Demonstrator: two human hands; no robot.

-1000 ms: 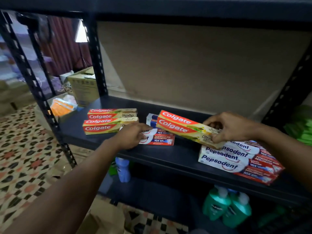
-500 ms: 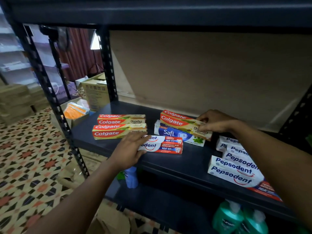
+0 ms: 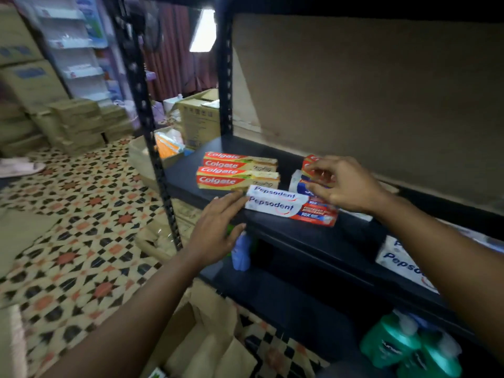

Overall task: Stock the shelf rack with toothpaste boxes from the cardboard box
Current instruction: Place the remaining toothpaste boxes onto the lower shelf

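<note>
On the black shelf (image 3: 313, 241) two Colgate boxes (image 3: 237, 171) lie side by side at the left. In front of them lies a white and red Pepsodent box (image 3: 289, 205); the straight fingers of my left hand (image 3: 215, 227) touch its left end. My right hand (image 3: 343, 184) reaches over a third Colgate box (image 3: 309, 165), fingers and thumb curled round it. That box rests on a blue and white box (image 3: 298, 185), mostly hidden by the hand. More Pepsodent boxes (image 3: 403, 263) sit at the right. The open cardboard box (image 3: 201, 336) stands on the floor below.
A black rack post (image 3: 152, 148) rises at the shelf's left front corner. Green pump bottles (image 3: 409, 347) and a blue bottle (image 3: 241, 252) stand on the lower shelf. Stacked cartons (image 3: 73, 124) and another carton (image 3: 199, 118) stand beyond, on patterned floor tiles.
My right hand set the Colgate box on the blue box and now covers most of it. My left hand slid along the Pepsodent box to its left end. The view swung left.
</note>
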